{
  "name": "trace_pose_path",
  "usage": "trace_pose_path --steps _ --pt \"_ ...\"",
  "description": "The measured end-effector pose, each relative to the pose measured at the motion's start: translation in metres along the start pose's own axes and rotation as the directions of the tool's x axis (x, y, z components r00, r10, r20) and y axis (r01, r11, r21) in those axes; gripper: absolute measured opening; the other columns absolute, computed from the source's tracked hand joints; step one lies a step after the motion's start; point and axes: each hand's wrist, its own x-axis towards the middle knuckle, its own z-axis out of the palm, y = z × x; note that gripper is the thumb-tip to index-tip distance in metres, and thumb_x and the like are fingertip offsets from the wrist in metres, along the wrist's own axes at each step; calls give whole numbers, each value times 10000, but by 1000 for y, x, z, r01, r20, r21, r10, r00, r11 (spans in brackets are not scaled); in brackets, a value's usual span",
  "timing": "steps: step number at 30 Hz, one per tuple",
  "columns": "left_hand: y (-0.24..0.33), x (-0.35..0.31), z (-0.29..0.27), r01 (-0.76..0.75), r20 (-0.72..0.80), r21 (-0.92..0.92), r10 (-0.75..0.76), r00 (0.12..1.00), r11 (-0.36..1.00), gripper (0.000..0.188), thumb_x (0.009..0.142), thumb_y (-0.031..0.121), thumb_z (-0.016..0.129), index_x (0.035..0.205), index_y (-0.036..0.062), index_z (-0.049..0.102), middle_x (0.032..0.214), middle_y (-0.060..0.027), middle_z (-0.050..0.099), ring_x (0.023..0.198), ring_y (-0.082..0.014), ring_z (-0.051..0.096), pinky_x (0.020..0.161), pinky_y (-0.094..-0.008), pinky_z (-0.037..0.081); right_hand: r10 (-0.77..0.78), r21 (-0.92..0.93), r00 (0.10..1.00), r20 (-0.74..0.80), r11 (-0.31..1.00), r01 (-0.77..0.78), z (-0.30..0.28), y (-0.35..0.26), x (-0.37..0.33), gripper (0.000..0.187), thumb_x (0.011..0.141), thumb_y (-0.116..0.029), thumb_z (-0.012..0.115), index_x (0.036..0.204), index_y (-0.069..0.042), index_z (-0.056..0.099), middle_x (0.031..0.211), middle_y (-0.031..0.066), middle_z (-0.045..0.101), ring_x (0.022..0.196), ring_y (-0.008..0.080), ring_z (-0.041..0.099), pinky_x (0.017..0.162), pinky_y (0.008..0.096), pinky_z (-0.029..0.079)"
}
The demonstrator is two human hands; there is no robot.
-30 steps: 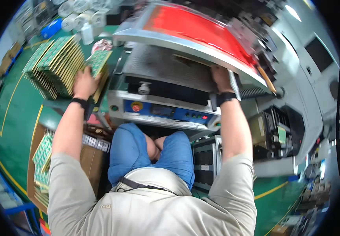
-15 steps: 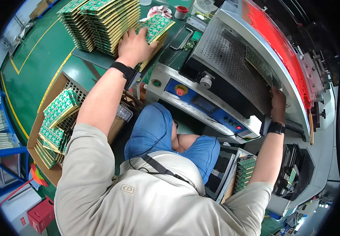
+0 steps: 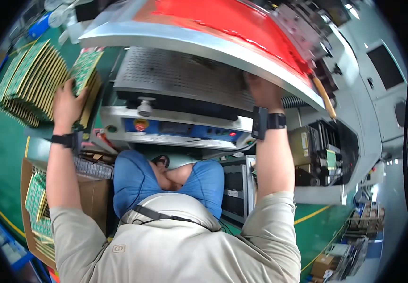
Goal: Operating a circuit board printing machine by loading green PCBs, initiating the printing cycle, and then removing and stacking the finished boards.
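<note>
My left hand [image 3: 67, 106] is at the near end of a short stack of green circuit boards [image 3: 87, 66], fingers spread and thumb apart against its side. Just left of that hand stands a taller stack of yellow-edged boards [image 3: 36, 82]. My right hand [image 3: 264, 89] reaches under the slanted metal frame [image 3: 190, 40], at the right end of a perforated metal plate [image 3: 166, 75]. Its fingers are blurred and shaded, so what they touch cannot be made out. Red ink [image 3: 232, 23] covers the screen inside the frame.
Below the plate runs a blue control panel [image 3: 175, 128] with a red stop button [image 3: 140, 125]. A wooden-handled tool [image 3: 324, 96] lies at the frame's right edge. More boards fill a cardboard box [image 3: 30, 207] at lower left. A black rack [image 3: 319, 151] stands right of my forearm.
The whole view has swung, so the machine and stacks appear further left. My left hand stays by the board stacks. The board seen by my right hand under the frame is no longer visible.
</note>
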Motion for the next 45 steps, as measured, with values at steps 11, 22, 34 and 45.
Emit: trace_pose_path --steps 11,22,34,45 --pt "-13 13 -1 -32 184 96 14 983 995 588 1017 490 657 1439 90 576 1260 -286 651 1152 -478 635 970 -523 523 906 948 374 201 -83 -308 -87 127 -103 139 1050 -155 599 1151 -63 624 974 76 722 797 153 686 673 279 551" --pt "-8 23 -9 4 91 100 -13 996 995 572 1048 478 608 1483 110 560 1344 -270 641 1207 -459 614 1029 -533 485 599 605 277 752 -458 -651 -16 104 -203 160 1077 -178 561 1008 -43 612 839 57 696 672 126 654 577 271 505" --pt "101 68 -80 -21 245 -798 356 902 603 605 947 119 793 1489 41 536 1476 -169 588 1310 -291 584 1072 -367 479 862 569 265 432 -33 -821 3 83 -180 239 1043 -161 619 1205 -4 695 982 84 740 834 186 691 723 325 550" --pt "241 149 -63 -681 -106 -349 695 711 644 664 927 226 822 1491 45 523 1482 -142 590 1287 -294 617 1047 -390 535 332 483 876 350 737 -472 -65 -21 -11 477 1013 -314 680 1350 19 622 1319 258 664 1238 425 632 1051 459 500"
